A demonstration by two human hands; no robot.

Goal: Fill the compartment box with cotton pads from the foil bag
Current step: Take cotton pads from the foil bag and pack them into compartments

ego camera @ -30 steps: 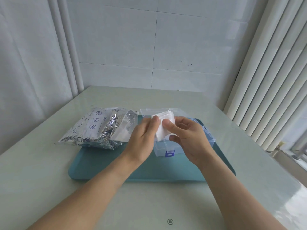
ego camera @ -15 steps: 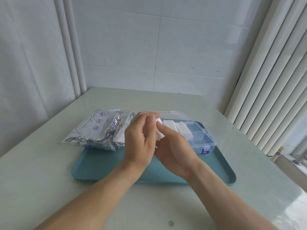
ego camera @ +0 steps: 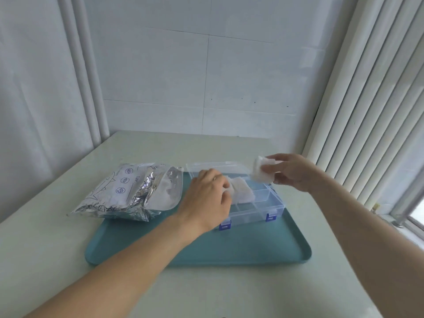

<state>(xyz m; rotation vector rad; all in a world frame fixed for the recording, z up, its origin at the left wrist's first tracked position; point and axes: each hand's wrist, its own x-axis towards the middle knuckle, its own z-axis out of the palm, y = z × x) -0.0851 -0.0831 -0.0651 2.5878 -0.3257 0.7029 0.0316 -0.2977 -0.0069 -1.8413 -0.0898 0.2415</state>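
Head view, looking down on a pale table [ego camera: 68, 260] with one teal tray [ego camera: 229, 253] on it; the tray carries one clear compartment box [ego camera: 259, 204] and the near end of one foil bag [ego camera: 128, 193], probably so that supply and target lie side by side within easy reach; the bag lies on its side with its open mouth turned toward the box, which I judge shortens each trip; white pads show inside the mouth.

The box lid [ego camera: 215, 167] is folded back behind it, leaving the compartments open from above; two blue latches [ego camera: 270, 217] face the person; the exact number of compartments is hard to read through the clear walls.

The left hand [ego camera: 206, 198] reaches into the left part of the box, fingers curled down on a stack of cotton pads [ego camera: 241, 191] seated there, seemingly pressing or squaring them; whether it pinches a pad I cannot tell, since the fingertips are hidden; the right hand [ego camera: 291, 172] is raised beside the far right corner of the box, thumb and fingers clamped on a second small stack of pads [ego camera: 262, 172], likely held clear until a compartment is chosen.

Count: two hands, two visible stacks of pads outside the bag, one box, one bag, one tray; individual pads cannot be counted; most of the box looks unfilled, so the task seems at an early stage.
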